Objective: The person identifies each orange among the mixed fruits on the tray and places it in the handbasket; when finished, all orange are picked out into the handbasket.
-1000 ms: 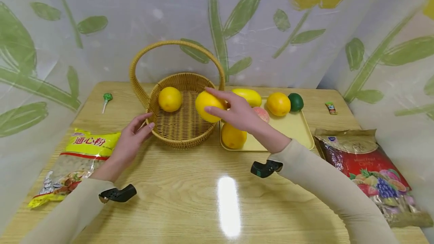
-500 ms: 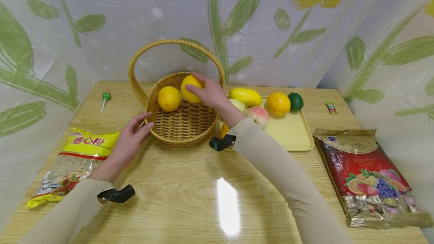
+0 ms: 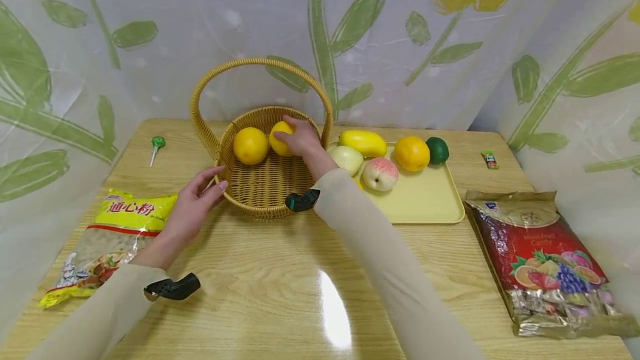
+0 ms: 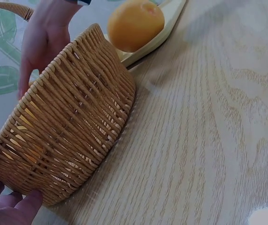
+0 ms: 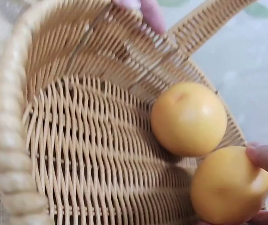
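A wicker basket (image 3: 250,192) with a tall arched handle stands upright on the table. My left hand (image 3: 192,199) holds its near left side, fingertips against the rim and outer wall in the left wrist view. Reaching inside, my right hand (image 3: 302,138) grips an orange (image 3: 281,139), thumb and fingers on either side. That fruit is low in the basket, touching or almost touching a second orange (image 5: 189,119) on its left. Whether it rests on the woven bottom I cannot tell. The palm hides part of it in the head view.
Right of the basket, a yellow tray (image 3: 425,207) bears a peach (image 3: 381,175), a pale round fruit (image 3: 346,159), a mango-like yellow fruit (image 3: 364,143) and other fruit. A pasta bag (image 3: 120,232) lies left, a candy bag (image 3: 545,265) right, a green lollipop (image 3: 157,143) back left.
My right hand has carried the orange from above the basket's right rim leftward and down inside, beside the other orange. My left hand has stayed at the basket's side.
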